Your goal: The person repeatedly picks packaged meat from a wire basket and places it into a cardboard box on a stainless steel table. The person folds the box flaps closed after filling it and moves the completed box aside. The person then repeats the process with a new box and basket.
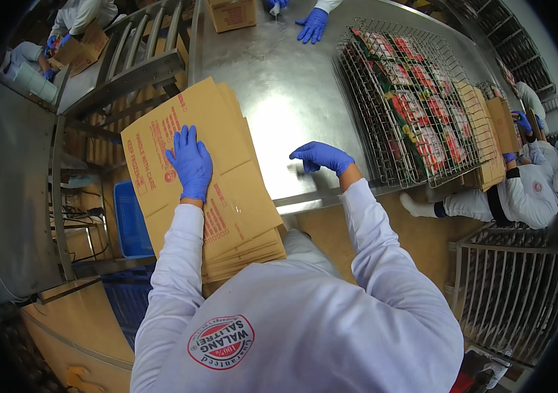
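A stack of flattened cardboard cartons [232, 196] with red print leans at the near left edge of a stainless steel table [239, 61]. My left hand [193, 169], in a blue glove, lies flat on the top carton with its fingers extended. Over the table's near edge, my right hand [325, 158] is held in the air with bent fingers and nothing visible in it. It is between the cartons and the wire racks [382, 127] at right. Red-and-white packs [421, 108] are visible through the wires of these stacked racks.
Across the table are a co-worker's gloved hands [313, 24] and a cardboard box [231, 14]. A roller conveyor [136, 54] runs at left, above a blue plastic crate [131, 221]. Another worker [519, 189] handles cartons at right, near a metal rack [515, 290].
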The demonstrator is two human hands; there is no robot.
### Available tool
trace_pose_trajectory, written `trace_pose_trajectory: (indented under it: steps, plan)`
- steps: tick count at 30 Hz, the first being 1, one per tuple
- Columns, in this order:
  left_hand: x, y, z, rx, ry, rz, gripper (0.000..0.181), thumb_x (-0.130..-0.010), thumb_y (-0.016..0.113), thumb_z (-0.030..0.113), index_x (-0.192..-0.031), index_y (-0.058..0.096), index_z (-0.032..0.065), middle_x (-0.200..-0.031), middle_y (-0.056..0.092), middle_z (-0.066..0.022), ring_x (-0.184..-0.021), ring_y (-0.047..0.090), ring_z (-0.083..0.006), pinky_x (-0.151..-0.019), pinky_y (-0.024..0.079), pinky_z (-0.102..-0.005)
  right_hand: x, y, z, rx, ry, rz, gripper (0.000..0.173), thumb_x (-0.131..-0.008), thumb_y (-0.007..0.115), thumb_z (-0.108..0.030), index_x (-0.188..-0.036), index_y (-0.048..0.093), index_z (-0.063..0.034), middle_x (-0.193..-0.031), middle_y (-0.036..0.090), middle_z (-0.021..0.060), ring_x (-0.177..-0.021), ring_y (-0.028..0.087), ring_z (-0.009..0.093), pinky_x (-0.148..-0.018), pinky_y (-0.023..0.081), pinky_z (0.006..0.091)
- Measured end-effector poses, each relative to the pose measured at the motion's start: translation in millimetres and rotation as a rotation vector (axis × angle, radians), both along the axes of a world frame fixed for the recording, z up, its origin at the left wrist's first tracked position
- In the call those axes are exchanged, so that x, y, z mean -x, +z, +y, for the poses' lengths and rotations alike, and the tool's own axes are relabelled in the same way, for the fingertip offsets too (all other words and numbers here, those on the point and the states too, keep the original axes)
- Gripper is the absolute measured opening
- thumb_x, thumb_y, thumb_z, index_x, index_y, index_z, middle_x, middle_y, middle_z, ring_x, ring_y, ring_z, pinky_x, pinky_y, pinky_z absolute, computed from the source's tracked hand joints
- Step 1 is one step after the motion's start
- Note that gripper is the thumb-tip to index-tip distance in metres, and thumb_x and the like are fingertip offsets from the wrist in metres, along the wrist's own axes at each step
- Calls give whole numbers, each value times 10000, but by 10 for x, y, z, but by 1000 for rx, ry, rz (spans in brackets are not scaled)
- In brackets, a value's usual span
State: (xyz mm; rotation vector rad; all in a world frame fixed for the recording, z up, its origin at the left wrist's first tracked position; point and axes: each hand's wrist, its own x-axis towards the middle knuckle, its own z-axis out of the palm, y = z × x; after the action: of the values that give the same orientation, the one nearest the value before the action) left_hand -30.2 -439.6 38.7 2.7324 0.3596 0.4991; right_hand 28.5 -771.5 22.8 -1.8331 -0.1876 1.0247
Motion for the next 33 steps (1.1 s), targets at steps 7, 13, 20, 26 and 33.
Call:
trace_pose_trajectory:
  steps: [7, 13, 20, 26, 33]
  plan:
    - [-6, 2, -7, -39, 23, 13, 431, -905, 442, 188, -1332, 452, 133, -1427, 389, -73, -1360, 290, -265, -1083, 155, -573, -22, 118, 217, -121, -183, -112, 393, -875, 603, -328, -1133, 624, -32, -903, 640, 63, -775, 571, 120, -686, 472, 262]
    - [-8, 28, -16, 16, 1, -8, 438, -894, 457, 169, -1330, 460, 137, -1427, 388, -69, -1363, 283, -267, -1098, 122, -556, -213, 180, 741, -93, -256, -398, 475, -855, 628, -333, -1185, 587, 6, -1181, 610, 146, -1085, 579, 234, -935, 443, 312]
    - [-8, 40, -12, -3, 23, 22, 443, -893, 474, 169, -1335, 461, 143, -1429, 391, -60, -1364, 287, -261, -1104, 124, -540, -891, -33, 567, -323, -591, -408, 261, -861, 607, -214, -1030, 674, -26, -979, 669, 53, -876, 589, 131, -769, 442, 256]
    - [-37, 79, -29, 12, 15, 30, 444, -889, 482, 150, -1332, 472, 141, -1425, 405, -57, -1355, 309, -266, -1105, 134, -527, -1678, -140, -38, -303, -838, -646, 211, -841, 609, -176, -978, 682, -33, -940, 674, 53, -822, 583, 116, -712, 423, 246]
    - [-27, 132, -64, 48, 27, 54, 453, -883, 487, 122, -1335, 475, 140, -1424, 415, -58, -1355, 314, -273, -1108, 132, -511, -2576, -244, -385, -440, -962, -363, 317, -899, 474, -174, -1097, 610, 33, -1092, 638, 152, -1049, 596, 258, -937, 453, 364]
